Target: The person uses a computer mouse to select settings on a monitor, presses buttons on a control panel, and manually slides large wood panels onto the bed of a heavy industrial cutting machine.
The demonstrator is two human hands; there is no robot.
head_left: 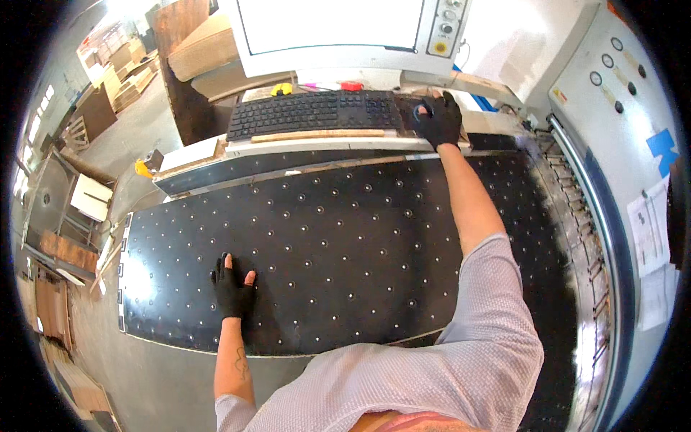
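Note:
My left hand [236,291], in a black glove with some bare fingertips, lies flat on a black table [331,245] dotted with small pale studs. Its fingers are spread and nothing is in them. Stretched far forward, my right hand [441,124], gloved the same way, is curled over a computer mouse, mostly hidden, at the right end of a shelf. A bluish edge of the mouse [418,110] shows by the fingertips. Left of that hand is a black keyboard [309,114], below a white-framed monitor [331,29] with a bright screen.
Yellow [281,89] and red items lie behind the keyboard. A tape measure [147,164] sits at the shelf's left end. On the right stands a machine panel [612,79] with gauges and knobs, beside a long rail [597,194]. Stacked boards [205,47] stand at the far left.

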